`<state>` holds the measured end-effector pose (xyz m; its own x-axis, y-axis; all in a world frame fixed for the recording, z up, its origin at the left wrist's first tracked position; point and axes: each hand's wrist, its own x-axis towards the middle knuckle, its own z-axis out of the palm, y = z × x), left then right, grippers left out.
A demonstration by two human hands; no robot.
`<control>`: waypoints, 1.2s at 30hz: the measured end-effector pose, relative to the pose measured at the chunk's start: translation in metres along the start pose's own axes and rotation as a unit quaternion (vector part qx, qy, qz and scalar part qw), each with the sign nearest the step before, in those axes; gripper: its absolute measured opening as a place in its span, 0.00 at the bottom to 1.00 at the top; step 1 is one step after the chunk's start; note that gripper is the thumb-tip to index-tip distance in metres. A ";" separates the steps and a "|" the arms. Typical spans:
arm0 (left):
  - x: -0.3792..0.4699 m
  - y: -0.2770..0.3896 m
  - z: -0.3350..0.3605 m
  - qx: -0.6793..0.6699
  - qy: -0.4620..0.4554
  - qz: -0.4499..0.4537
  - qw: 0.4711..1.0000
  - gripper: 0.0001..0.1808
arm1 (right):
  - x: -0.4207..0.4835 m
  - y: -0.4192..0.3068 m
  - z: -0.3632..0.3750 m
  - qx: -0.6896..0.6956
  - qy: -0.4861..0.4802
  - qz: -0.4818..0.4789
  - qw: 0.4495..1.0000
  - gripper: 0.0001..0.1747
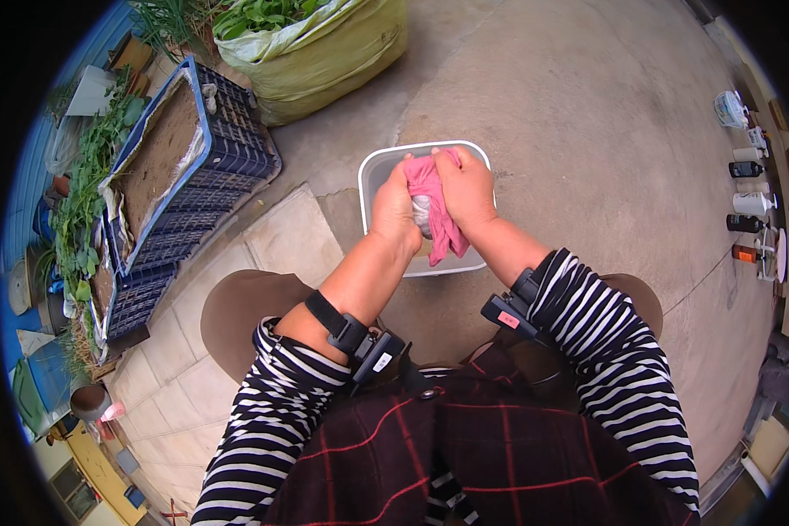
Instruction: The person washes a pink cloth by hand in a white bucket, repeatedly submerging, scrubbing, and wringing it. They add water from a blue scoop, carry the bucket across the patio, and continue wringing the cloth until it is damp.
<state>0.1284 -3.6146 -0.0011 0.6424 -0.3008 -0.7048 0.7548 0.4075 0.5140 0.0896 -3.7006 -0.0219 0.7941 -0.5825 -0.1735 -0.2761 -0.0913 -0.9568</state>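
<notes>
Both of my hands grip a pink cloth (pixel 442 220) over a white-rimmed plastic tub (pixel 366 172). My left hand (pixel 392 204) clasps the cloth's left side, fingers curled over its top. On the other side, my right hand (pixel 465 191) presses against it with the thumb on top. A greyish-white patch (pixel 422 214) shows between the hands; whether it is part of the cloth or a separate thing, I cannot tell. One loose end of the cloth hangs toward the tub's near rim. Much of the tub's inside is hidden behind my hands.
Blue plastic crates (pixel 204 177) filled with soil stand to the left. Beyond them sits a large yellow-green sack (pixel 329 66) with leafy plants (pixel 263 16). Several bottles (pixel 753 204) line the far right edge of the concrete floor (pixel 585 131). Pale paving slabs (pixel 296 230) lie at left.
</notes>
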 end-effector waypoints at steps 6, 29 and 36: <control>0.013 0.018 -0.004 -0.011 -0.080 0.139 0.987 0.21 | 0.017 0.014 -0.010 0.186 -0.107 0.133 0.968 0.25; 0.019 -0.007 -0.017 -0.032 -0.085 0.035 0.995 0.12 | -0.013 -0.036 -0.003 -0.182 0.045 -0.214 0.959 0.14; 0.020 0.003 -0.011 0.023 -0.033 0.041 0.998 0.13 | -0.011 -0.041 -0.003 -0.145 0.008 -0.034 0.989 0.14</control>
<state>0.1420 -3.6103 -0.0193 0.7086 -0.3253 -0.6262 0.7036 0.3927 0.5922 0.0903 -3.6932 0.0203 0.8079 -0.5799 -0.1045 -0.3676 -0.3574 -0.8586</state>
